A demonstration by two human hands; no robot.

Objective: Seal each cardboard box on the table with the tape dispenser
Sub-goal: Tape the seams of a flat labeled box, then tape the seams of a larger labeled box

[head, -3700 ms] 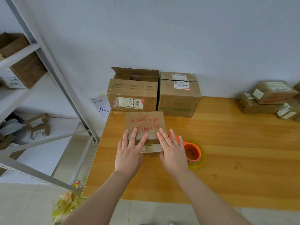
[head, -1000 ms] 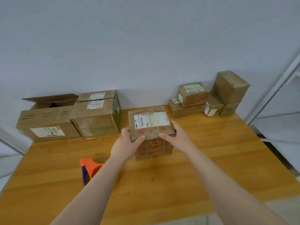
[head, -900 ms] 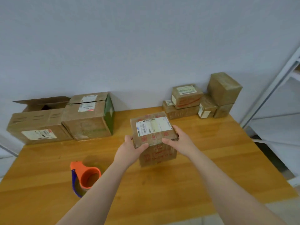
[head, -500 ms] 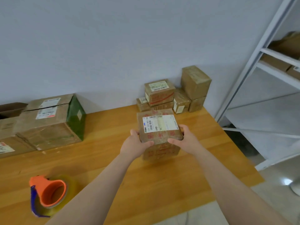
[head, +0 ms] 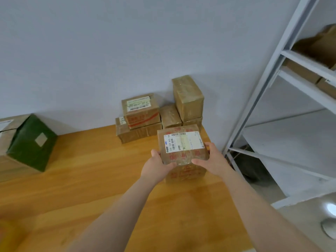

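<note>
I hold a small taped cardboard box (head: 182, 148) with a white shipping label and red print between both hands. My left hand (head: 157, 167) grips its left side and my right hand (head: 212, 161) grips its right side. The box is near the table's right end, just in front of a stack of several small taped boxes (head: 141, 117) against the wall. I cannot tell whether it rests on the wooden table (head: 91, 179) or hangs just above it. The tape dispenser is out of view.
A larger box with a green side (head: 31, 142) stands at the left edge. A white metal shelf rack (head: 272, 79) holding boxes rises right of the table. The table's right edge lies close to my right hand.
I lifted the box from the table's middle and carried it right toward the small stack. The view swung right, so the orange tape dispenser and left boxes slid out of frame.
</note>
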